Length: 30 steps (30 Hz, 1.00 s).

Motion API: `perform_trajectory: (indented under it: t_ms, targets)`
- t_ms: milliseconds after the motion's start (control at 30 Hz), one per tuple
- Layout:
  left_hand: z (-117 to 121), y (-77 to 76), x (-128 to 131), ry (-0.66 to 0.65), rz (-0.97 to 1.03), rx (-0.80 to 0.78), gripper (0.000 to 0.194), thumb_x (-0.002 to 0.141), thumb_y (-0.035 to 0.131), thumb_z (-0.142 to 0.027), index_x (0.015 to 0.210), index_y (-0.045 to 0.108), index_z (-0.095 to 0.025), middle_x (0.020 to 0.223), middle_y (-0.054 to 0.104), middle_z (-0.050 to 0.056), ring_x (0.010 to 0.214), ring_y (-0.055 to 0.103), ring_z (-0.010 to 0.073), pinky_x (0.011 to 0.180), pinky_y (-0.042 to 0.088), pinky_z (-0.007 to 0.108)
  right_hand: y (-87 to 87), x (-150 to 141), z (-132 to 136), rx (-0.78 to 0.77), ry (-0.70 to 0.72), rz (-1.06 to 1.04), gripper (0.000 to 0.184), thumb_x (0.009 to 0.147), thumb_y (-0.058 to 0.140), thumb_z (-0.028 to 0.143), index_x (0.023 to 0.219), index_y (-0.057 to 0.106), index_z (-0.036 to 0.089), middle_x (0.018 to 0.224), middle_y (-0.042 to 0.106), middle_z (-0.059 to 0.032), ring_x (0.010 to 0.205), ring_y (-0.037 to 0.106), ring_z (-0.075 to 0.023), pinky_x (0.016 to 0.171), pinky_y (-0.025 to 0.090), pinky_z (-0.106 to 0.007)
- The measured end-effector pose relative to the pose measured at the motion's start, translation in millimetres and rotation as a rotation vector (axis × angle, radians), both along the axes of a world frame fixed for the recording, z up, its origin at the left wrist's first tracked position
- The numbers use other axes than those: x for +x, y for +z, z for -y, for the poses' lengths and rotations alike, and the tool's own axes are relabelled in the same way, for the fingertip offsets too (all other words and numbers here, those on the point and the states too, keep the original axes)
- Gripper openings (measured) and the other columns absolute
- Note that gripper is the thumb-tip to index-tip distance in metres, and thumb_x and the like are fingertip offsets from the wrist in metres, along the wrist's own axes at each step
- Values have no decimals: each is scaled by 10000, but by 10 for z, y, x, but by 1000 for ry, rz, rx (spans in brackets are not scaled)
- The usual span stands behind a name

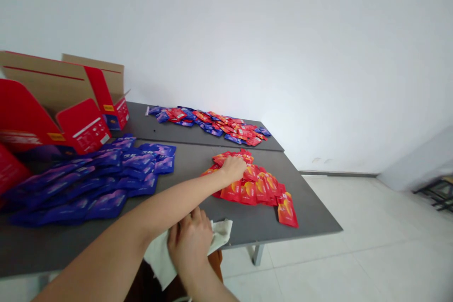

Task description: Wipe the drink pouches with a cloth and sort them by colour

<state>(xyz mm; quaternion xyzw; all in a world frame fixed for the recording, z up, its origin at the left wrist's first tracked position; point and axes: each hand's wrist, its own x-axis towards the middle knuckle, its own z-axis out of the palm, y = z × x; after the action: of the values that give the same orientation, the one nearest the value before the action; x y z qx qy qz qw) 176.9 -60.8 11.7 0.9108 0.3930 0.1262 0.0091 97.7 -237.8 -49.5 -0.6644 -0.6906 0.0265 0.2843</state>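
Observation:
Stretched across from the lower left, my left arm reaches over the table. My left hand (234,168) is closed, knuckles up, on a spread of red foil sachets (261,189) with orange fruit prints. Its fingertips are hidden, so I cannot tell whether a sachet is between them. Below that forearm, at the table's front edge, my right hand (193,240) is closed on a crumpled white cloth (222,232). The sachets overlap in rows, and one (288,211) lies at the right end of the spread.
Purple-blue sachets (106,203) lie in a large heap on the left. Behind it stand open red cardboard boxes (85,125). A mixed red and blue pile (226,127) runs along the back of the dark table (311,219), near the white wall (283,47).

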Motion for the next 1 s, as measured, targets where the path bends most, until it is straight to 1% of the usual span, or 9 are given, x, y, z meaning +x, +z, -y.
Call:
perform_trajectory:
  t_ms: [100, 233, 400, 433, 567, 667, 800, 900, 1000]
  targets:
    - [-42, 70, -122, 84, 73, -12, 322, 877, 467, -287, 912, 730, -104, 900, 715, 197, 872, 688, 300, 746, 517, 372, 18, 12, -7, -4, 14, -11, 131, 822, 572, 243, 910, 668, 260, 870, 614, -46, 810, 568, -231, 679, 385, -329]
    - [-214, 118, -382, 128, 103, -68, 279, 829, 484, -244, 867, 750, -170, 863, 732, 136, 846, 689, 241, 734, 495, 298, 24, 22, -21, 6, 55, -29, 221, 886, 529, 278, 1072, 648, 282, 890, 612, -51, 837, 576, -230, 692, 387, -323]
    - [-717, 42, -923, 114, 2, -41, 349, 768, 519, -167, 1016, 747, -257, 1010, 743, 48, 965, 664, 200, 843, 479, 274, 51, 36, -20, -34, 76, -41, 219, 898, 521, 305, 1080, 644, 304, 888, 609, -43, 838, 582, -226, 692, 384, -313]
    - [-832, 18, -1037, 126, 9, -39, 359, 773, 504, -152, 1010, 752, -259, 1023, 742, 38, 969, 661, 193, 852, 476, 271, 57, 52, -19, -44, 75, -47, 211, 895, 528, 306, 1068, 648, 306, 885, 609, -41, 834, 584, -223, 691, 383, -311]
    - [-1261, -53, -1349, 351, 139, -41, 348, 822, 473, -168, 1026, 748, -230, 1026, 739, 39, 937, 650, 182, 843, 474, 257, 68, 204, -49, -80, 63, -72, 185, 885, 548, 297, 1027, 665, 317, 873, 617, -32, 812, 603, -212, 686, 383, -304]
    - [-1558, -67, -1377, 426, 137, -35, 355, 844, 494, -238, 1130, 696, -176, 1074, 719, 77, 964, 632, 192, 852, 464, 254, 64, 351, -108, -86, 36, -78, 192, 888, 539, 281, 1029, 664, 318, 876, 623, -31, 818, 617, -213, 685, 391, -302]
    - [-1965, -65, -1230, 416, 62, -10, 402, 821, 525, -245, 1162, 639, -65, 1146, 669, 161, 1067, 580, 226, 921, 424, 268, 15, 443, -179, -62, 13, -83, 209, 892, 526, 268, 1050, 653, 319, 863, 616, -33, 810, 619, -212, 692, 412, -309]
    - [-2238, -72, -1087, 374, -2, 11, 430, 730, 606, -197, 1125, 626, -29, 1197, 624, 202, 1192, 481, 274, 968, 393, 304, -100, 438, -204, 0, -6, -80, 220, 861, 564, 276, 1055, 648, 336, 845, 614, -34, 784, 617, -216, 672, 428, -318]
    - [-2438, -98, -972, 330, -40, 31, 419, 694, 628, -152, 1098, 620, -42, 1171, 626, 190, 1248, 406, 283, 1000, 360, 334, -260, 428, -235, 50, -20, -46, 239, 800, 632, 302, 1034, 650, 349, 805, 618, -27, 721, 615, -220, 613, 437, -328]
